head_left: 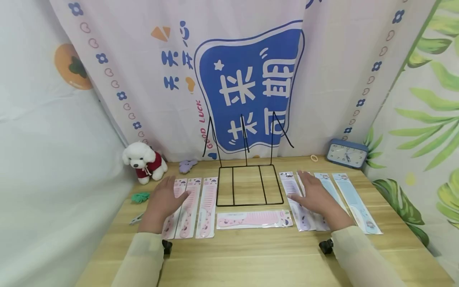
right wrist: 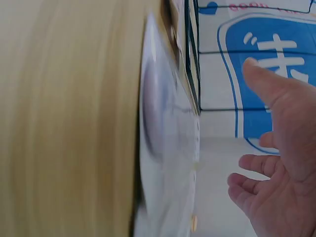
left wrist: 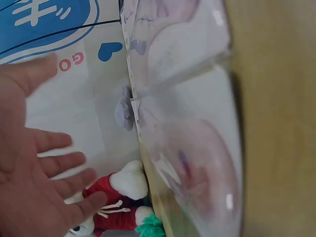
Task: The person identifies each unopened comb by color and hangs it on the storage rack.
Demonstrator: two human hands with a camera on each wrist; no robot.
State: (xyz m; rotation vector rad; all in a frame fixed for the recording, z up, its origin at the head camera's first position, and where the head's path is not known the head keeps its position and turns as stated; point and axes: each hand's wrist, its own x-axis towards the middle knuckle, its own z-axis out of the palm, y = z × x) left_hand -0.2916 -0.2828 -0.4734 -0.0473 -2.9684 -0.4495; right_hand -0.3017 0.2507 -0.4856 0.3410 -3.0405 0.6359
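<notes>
Thumbs (left wrist: 37, 74) wide, left hand (head_left: 164, 202) and right hand (head_left: 314, 195) above packaged combs (head_left: 206, 207)

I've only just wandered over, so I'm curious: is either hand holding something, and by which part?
Nothing is held. The left hand hovers over pink combs, the right hand over purple combs, neither gripping any.
</notes>
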